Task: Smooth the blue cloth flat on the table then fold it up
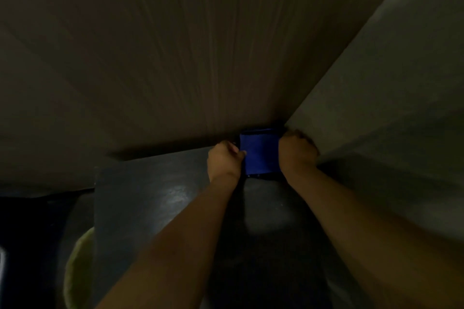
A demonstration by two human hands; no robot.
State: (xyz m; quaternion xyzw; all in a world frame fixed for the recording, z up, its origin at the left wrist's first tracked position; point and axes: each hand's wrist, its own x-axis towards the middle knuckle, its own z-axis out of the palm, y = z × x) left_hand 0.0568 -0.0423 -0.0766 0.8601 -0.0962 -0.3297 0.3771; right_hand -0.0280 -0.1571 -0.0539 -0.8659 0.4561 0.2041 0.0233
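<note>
The blue cloth [259,152] is a small squarish patch at the far end of the dark table [155,198], close to the corner where two walls meet. My left hand [224,160] grips its left edge with fingers closed. Its right edge is pinched by my right hand [297,149]. Both forearms stretch forward from the bottom of the view. The cloth is stretched between the hands; whether it rests on the table or hangs just above it I cannot tell in the dim light.
A wall [150,45] rises behind the table and another wall [401,83] closes in on the right. A pale green round object [79,271] sits beyond the table's left edge at lower left. The scene is very dark.
</note>
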